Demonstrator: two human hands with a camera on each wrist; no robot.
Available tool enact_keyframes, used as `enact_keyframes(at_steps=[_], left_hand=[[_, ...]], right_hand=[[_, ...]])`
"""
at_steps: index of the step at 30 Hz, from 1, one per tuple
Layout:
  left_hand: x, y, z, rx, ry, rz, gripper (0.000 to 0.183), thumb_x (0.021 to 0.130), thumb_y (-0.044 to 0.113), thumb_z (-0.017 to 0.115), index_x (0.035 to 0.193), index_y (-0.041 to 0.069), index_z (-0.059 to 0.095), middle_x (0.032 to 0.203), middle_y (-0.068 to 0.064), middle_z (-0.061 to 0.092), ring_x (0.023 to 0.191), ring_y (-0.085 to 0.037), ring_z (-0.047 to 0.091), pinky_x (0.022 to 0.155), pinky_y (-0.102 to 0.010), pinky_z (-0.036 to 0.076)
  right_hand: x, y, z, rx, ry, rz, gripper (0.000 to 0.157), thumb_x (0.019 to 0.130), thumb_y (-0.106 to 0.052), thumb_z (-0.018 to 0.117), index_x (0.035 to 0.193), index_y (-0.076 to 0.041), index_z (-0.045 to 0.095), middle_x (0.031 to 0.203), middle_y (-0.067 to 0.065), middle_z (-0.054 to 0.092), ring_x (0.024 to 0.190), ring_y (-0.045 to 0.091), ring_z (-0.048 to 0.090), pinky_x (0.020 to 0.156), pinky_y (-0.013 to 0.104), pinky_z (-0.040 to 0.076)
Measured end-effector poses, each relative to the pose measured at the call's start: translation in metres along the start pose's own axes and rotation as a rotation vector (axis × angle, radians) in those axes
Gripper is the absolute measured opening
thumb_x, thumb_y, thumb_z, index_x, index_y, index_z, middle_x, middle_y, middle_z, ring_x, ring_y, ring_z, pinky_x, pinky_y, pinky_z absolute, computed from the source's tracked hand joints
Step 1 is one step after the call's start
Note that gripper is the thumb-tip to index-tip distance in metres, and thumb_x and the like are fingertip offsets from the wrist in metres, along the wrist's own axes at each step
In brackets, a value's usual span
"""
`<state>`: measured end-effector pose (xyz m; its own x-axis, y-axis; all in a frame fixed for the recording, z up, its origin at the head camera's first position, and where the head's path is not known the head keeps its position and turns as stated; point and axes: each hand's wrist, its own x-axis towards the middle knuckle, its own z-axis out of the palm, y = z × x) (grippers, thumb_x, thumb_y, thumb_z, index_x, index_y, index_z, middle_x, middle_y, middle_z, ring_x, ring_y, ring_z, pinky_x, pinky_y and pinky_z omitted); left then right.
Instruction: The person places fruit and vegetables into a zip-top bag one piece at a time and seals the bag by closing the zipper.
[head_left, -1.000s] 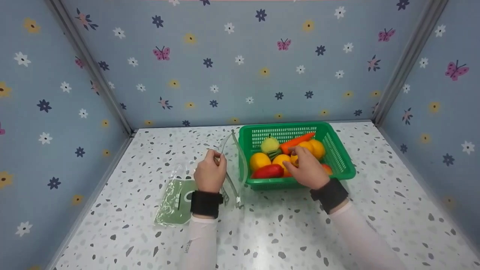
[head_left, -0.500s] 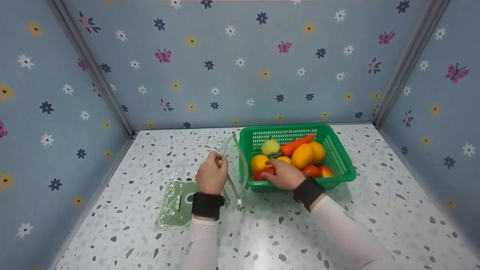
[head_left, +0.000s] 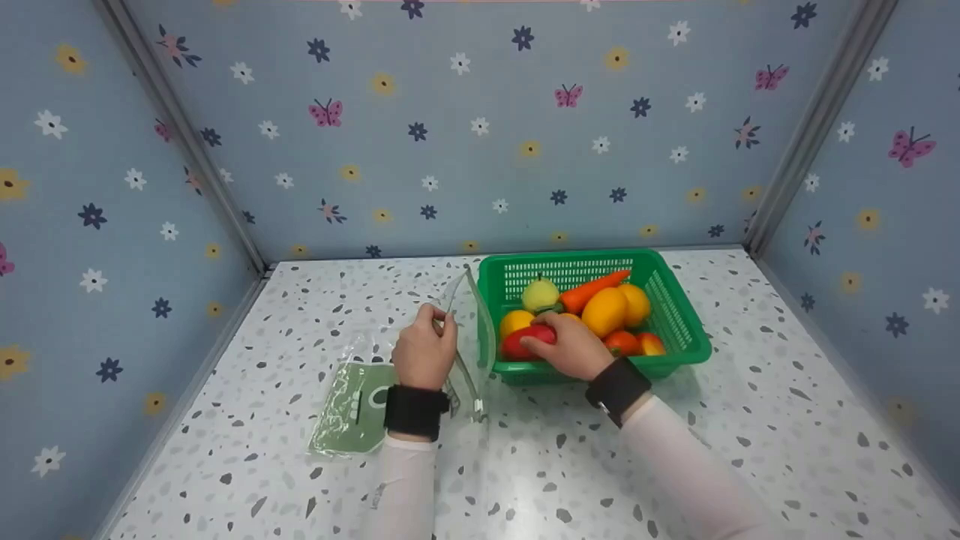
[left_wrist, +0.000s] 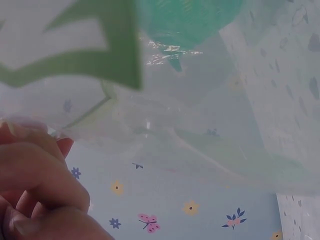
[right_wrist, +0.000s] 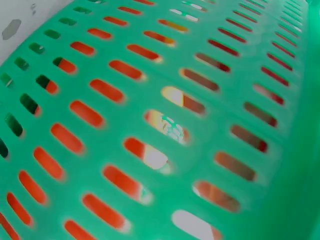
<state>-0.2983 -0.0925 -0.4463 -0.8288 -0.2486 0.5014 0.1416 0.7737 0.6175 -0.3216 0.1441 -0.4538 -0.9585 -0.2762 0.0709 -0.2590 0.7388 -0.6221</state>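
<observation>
My left hand pinches the upper edge of a clear plastic slider zip bag, whose mouth gapes toward the basket. A green printed panel on the bag lies on the table at left; the left wrist view shows the film spread beside my fingers. Inside the green plastic basket, my right hand grips a smooth red oblong fruit or vegetable, thumb across its right end. The right wrist view is filled by the slotted basket wall, which hides that hand.
Also in the basket are a carrot, a pale green round fruit, a yellow mango-shaped fruit, orange fruits and red-orange fruits. Flower-patterned panels enclose the speckled table at the back and sides.
My right hand has moved left and down from above the yellow fruit to the red oblong one and taken hold of it. The left hand stays in place on the bag's edge.
</observation>
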Motion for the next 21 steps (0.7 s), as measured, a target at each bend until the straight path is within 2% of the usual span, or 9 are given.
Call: enact_keyframes(at_steps=[3,8,12,16,21], left_hand=[[0.001,0.001,-0.001,0.002,-0.014,-0.018,0.014,0.097,0.023,0.066,0.093,0.01,0.066,0.064,-0.005,0.066,0.052,-0.023,0.058,0.05,-0.037,0.041],[0.001,0.002,-0.002,-0.002,-0.029,-0.032,0.014,0.097,0.024,0.065,0.093,0.011,0.066,0.064,-0.004,0.065,0.052,-0.024,0.057,0.05,-0.036,0.04],[0.001,0.002,-0.001,-0.005,-0.035,-0.031,0.014,0.097,0.024,0.065,0.093,0.01,0.067,0.064,-0.005,0.065,0.053,-0.024,0.058,0.05,-0.035,0.04],[0.001,0.003,-0.002,-0.014,-0.032,-0.032,0.014,0.097,0.024,0.065,0.094,0.01,0.067,0.064,-0.005,0.064,0.053,-0.024,0.057,0.05,-0.034,0.04],[-0.002,0.008,-0.003,-0.022,-0.007,0.014,0.014,0.096,0.022,0.066,0.093,0.009,0.067,0.065,-0.006,0.066,0.053,-0.026,0.06,0.049,-0.038,0.044]], right_hand=[[-0.003,-0.005,-0.006,0.094,0.045,-0.03,0.052,0.098,-0.044,0.068,0.137,-0.01,0.06,0.129,0.012,0.066,0.109,0.03,0.062,0.1,0.047,0.053],[-0.011,-0.023,-0.012,0.255,0.126,-0.099,0.048,0.101,-0.038,0.066,0.14,-0.013,0.056,0.136,0.014,0.06,0.115,0.033,0.059,0.099,0.05,0.054],[-0.013,-0.039,-0.008,0.364,0.121,-0.157,0.045,0.102,-0.028,0.064,0.144,-0.016,0.054,0.141,0.014,0.054,0.12,0.032,0.055,0.099,0.049,0.052],[-0.012,-0.051,0.005,0.331,0.063,-0.168,0.046,0.1,-0.022,0.064,0.144,-0.016,0.055,0.138,0.016,0.053,0.117,0.033,0.055,0.097,0.049,0.052],[-0.006,-0.061,0.023,0.155,0.02,-0.228,0.047,0.097,-0.021,0.069,0.142,-0.013,0.057,0.133,0.018,0.053,0.112,0.034,0.059,0.096,0.048,0.057]])
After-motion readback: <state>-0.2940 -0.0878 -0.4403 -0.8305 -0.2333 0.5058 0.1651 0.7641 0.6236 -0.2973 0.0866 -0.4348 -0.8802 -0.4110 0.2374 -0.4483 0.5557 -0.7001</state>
